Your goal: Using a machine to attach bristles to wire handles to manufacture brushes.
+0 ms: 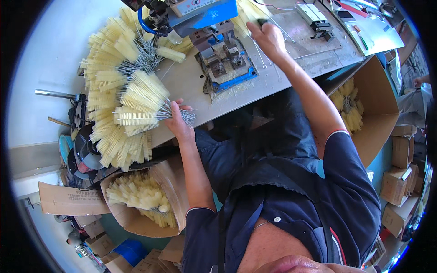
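Note:
My left hand [179, 122] is closed round the wire handles of a bunch of bottle brushes [144, 98], at the bench's front edge. The brushes have pale yellow bristles and twisted wire stems, and their heads fan out to the left. Behind them a large pile of the same brushes [102, 88] lies on the bench, wire ends inward. At the far side, right of the blue press machine [223, 59], my right hand [269, 40] has curled fingers beside more brushes [248, 16] with looped wire ends. A small dark thing shows at its fingertips; what it grips is unclear.
Open cardboard boxes of brushes stand below the bench at left [170, 193] and right [382, 104]. A metal clamp fixture [321, 28] sits on a plate at the back right, near a screwdriver [361, 37]. Bristle scraps lie round the press base.

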Tool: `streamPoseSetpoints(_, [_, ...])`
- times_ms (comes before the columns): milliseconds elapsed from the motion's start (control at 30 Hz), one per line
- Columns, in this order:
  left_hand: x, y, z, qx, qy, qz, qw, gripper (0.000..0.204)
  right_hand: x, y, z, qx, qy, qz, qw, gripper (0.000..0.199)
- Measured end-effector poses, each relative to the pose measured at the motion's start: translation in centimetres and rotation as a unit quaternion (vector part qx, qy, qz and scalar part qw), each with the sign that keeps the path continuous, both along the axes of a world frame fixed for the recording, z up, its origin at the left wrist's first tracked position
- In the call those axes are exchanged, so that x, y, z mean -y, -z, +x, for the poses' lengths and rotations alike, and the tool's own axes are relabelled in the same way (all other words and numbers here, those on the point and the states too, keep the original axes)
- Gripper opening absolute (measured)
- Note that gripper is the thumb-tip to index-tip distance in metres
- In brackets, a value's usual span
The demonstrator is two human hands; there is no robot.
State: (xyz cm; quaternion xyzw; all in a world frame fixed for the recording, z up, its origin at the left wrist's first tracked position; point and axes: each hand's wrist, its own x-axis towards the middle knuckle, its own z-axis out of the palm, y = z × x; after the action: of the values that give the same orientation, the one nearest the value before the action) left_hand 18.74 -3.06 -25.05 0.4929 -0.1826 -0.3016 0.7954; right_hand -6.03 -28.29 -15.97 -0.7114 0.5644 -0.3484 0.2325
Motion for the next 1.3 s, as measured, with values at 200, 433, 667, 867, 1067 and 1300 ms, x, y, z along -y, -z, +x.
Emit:
streamPoseSetpoints(200, [-1.9, -0.2, 0.0, -0.03, 0.022, -0.001, 0.999, 0.032, -1.6, -0.3, 1.4, 0.088, 0.025, -0.278, 0.956, 0.042])
streamPoseSetpoints(433, [-6.0, -3.9, -4.7, -0.104, 0.154, -0.127, 0.974, 0.033, -14.6, 0.0, 5.9, 0.433, -0.154, 0.114, 0.881, 0.025])
streamPoseSetpoints(667, [-7.4, -4.8, -7.8, -0.069, 0.266, -0.054, 0.96, 0.029, -18.1, 1.1, 10.0, 0.434, -0.28, 0.304, 0.801, 0.039])
streamPoseSetpoints(867, [-7.9, -4.3, -10.4, -0.072, 0.267, -0.014, 0.961, 0.031, -18.0, 2.8, 9.3, 0.395, -0.175, 0.246, 0.867, 0.041])
streamPoseSetpoints(1067, [-9.3, -5.2, -12.6, -0.103, 0.237, -0.035, 0.965, 0.037, -17.2, 2.9, 8.0, 0.461, -0.091, 0.336, 0.816, 0.046])
streamPoseSetpoints(1300, [-13.4, -2.4, -10.9, -0.044, 0.241, 0.016, 0.969, 0.034, -14.2, 3.3, 6.6, 0.479, -0.108, 0.395, 0.776, 0.039])
